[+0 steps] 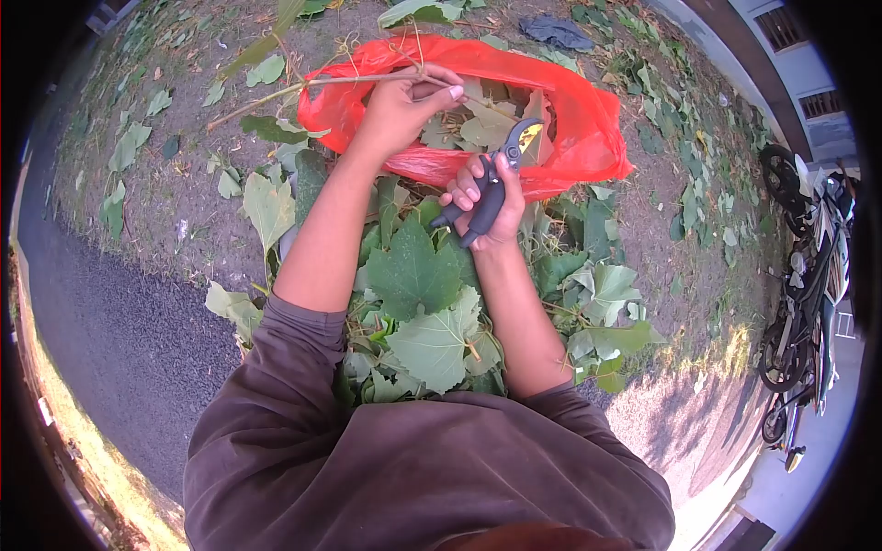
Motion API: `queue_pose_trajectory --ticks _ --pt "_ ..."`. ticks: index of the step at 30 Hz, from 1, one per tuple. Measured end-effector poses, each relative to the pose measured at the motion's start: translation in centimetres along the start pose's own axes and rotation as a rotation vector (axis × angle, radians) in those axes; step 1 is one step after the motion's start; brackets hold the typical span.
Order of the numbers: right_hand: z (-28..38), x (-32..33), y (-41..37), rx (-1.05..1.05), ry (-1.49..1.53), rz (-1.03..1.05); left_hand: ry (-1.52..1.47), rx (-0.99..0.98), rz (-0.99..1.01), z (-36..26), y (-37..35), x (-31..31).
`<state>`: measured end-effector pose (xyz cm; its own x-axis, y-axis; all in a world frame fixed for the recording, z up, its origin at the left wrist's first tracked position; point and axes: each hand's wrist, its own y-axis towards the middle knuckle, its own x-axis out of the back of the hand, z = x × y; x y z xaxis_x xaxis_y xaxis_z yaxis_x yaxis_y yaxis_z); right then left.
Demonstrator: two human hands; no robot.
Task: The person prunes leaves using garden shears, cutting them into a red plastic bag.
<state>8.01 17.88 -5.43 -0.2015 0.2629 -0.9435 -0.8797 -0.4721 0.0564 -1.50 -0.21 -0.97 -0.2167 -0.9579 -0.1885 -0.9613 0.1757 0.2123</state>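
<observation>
My left hand [409,106] is closed on a thin vine stem [344,81], which runs from the left across the mouth of a red plastic bag [588,119]. In my right hand [496,202] are pruning shears [491,188] with dark handles; their blades [522,138] are apart and point up toward the right side of the bag. Cut pale leaves [487,119] lie inside the bag. Below the hands, between my forearms, is a heap of broad green leaves [415,271]. Curly tendrils stand up from the stem near my left hand.
Loose leaves [129,147] are scattered over the bare soil [211,184] on both sides. A dark crumpled sheet [556,33] lies beyond the bag. Asphalt [138,321] borders the soil at the lower left. A motorcycle [808,266] stands at the far right beside a building [790,55].
</observation>
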Motion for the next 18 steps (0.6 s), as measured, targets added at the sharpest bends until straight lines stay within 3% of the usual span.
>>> queue_pose_trajectory --ticks 1,6,9,10,18 --pt "0.1 -0.4 0.0 0.034 -0.032 -0.109 -0.038 0.012 -0.042 0.1 0.1 0.3" --pt "-0.4 -1.3 0.2 -0.024 -0.017 0.070 0.093 0.095 0.033 -0.6 -0.5 0.1" --pt "-0.4 -1.2 0.0 -0.062 -0.088 0.041 0.124 0.109 0.058 -0.5 -0.6 0.0" --pt "-0.3 -0.9 -0.1 -0.095 0.035 0.088 0.128 0.091 0.075 -0.4 -0.6 0.0" --pt "-0.3 -0.7 -0.2 -0.098 0.134 0.148 0.135 -0.015 0.108 -0.5 -0.8 -0.2"
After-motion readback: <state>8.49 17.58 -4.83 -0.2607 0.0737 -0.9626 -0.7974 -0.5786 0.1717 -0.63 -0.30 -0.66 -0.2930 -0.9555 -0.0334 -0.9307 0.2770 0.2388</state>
